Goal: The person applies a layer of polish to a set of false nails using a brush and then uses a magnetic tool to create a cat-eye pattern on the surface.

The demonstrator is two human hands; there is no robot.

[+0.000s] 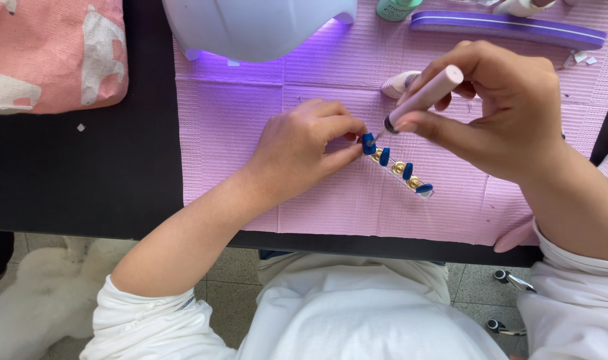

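Two hands meet over the pink mat (330, 207): the left hand (304, 143) pinches the end of a clear strip (400, 168) of blue false nails, while the right hand (510, 107) grips a pink brush handle (425, 95), tip at the end nail. Painting seems underway; steadiness matters next. Beyond glows a white lamp (257, 27).

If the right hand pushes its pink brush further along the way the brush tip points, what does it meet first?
Most likely the blue nail tip pinched by the left hand; the right hand aims the pink brush straight at it.
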